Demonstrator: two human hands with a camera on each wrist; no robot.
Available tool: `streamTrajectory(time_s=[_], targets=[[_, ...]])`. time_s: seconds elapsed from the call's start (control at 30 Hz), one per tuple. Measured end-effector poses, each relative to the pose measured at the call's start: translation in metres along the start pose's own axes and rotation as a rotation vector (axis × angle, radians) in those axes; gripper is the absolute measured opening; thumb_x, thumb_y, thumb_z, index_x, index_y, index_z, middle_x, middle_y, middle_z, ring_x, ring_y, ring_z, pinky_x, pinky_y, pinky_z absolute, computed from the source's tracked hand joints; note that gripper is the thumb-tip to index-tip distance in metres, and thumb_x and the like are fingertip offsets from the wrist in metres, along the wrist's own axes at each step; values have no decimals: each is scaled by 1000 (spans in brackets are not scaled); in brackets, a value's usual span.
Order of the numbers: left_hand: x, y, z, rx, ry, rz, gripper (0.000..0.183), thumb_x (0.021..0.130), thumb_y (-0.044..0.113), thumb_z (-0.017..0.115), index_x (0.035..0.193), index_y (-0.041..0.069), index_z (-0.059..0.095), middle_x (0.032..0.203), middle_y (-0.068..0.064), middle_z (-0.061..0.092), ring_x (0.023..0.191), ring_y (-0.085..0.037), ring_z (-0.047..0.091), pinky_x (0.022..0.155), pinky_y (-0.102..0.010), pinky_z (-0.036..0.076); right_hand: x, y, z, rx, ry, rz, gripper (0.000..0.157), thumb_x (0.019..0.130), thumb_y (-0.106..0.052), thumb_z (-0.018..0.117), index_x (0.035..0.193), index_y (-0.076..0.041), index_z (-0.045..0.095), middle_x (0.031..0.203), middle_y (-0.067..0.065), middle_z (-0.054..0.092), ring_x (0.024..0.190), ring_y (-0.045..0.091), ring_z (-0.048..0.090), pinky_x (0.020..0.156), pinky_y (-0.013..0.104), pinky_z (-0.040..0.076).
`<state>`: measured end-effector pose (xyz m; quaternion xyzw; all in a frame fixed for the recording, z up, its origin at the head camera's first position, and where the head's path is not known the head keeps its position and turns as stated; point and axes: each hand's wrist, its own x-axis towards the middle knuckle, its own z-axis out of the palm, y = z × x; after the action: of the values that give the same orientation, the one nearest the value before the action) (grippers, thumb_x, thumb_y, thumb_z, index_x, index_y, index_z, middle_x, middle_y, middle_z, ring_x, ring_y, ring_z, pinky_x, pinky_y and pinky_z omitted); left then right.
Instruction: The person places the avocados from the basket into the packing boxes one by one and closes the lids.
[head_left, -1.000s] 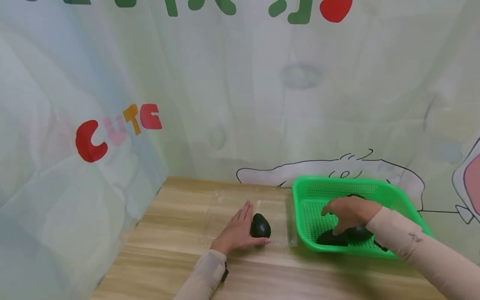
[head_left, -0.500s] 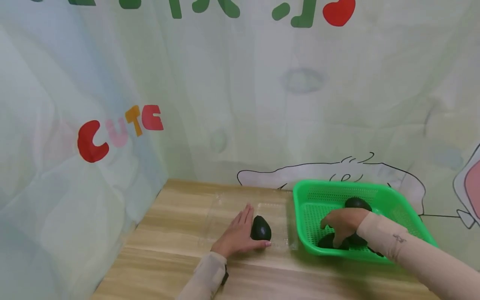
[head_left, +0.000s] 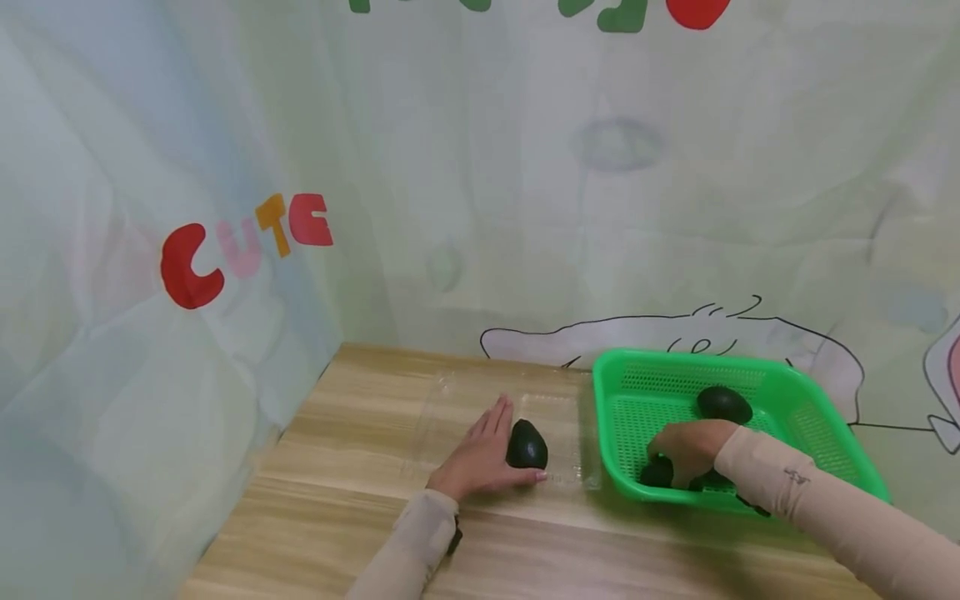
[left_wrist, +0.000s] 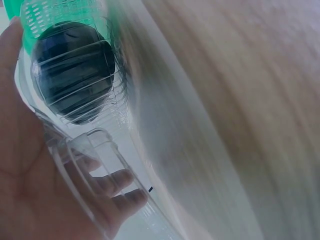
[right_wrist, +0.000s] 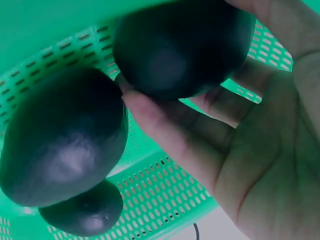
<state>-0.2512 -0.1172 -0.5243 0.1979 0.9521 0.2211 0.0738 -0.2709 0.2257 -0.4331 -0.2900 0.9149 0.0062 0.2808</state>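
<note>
A dark green avocado (head_left: pixel 527 445) lies in a clear plastic container (head_left: pixel 558 417) on the wooden table. My left hand (head_left: pixel 480 457) rests along the container's left and front sides, fingers straight and thumb stretched out. Through its ribbed wall, the left wrist view shows the avocado (left_wrist: pixel 75 72). Inside the green basket (head_left: pixel 615 467), my right hand (head_left: pixel 692 450) holds an avocado (right_wrist: pixel 182 47) between thumb and curled fingers. Beside that one sits another avocado (right_wrist: pixel 65 137), with a further avocado (right_wrist: pixel 85 210) beyond; in the head view this farther avocado (head_left: pixel 724 405) lies near the back.
The basket stands at the table's back right, just right of the container. Behind the wooden table (head_left: pixel 330 467) hangs a printed cloth backdrop (head_left: pixel 480 208), which also runs along the left side.
My right hand has sunk lower into the basket and its fingers have closed round the front avocado. The back avocado has come into fuller view. My left hand has stayed at the container.
</note>
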Motion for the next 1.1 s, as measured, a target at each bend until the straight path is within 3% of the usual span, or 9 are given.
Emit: streamTrajectory(time_s=[0.17, 0.33, 1.1], targets=[[1, 1, -1, -1, -3, -5, 129, 78, 85, 59, 163, 3, 8, 171, -14, 2, 157, -30, 9, 126, -47, 18, 1, -1, 2, 4, -3, -7, 22, 75, -11, 84, 86, -21, 68, 75, -10, 57, 70, 11, 48, 66, 29, 45], [3, 1, -1, -6, -10, -18, 130, 77, 85, 60, 163, 4, 6, 171, -13, 0, 157, -30, 9, 126, -47, 17, 1, -1, 2, 22, -3, -10, 21, 75, -9, 84, 88, -17, 70, 74, -8, 57, 69, 12, 49, 64, 29, 45], [2, 2, -1, -15, -7, -10, 130, 78, 85, 59, 163, 3, 6, 171, -15, 1, 157, -31, 8, 126, -46, 17, 3, -1, 8, 19, 62, -11, 24, 72, -7, 85, 75, -19, 65, 67, -9, 55, 62, 10, 47, 58, 27, 44]])
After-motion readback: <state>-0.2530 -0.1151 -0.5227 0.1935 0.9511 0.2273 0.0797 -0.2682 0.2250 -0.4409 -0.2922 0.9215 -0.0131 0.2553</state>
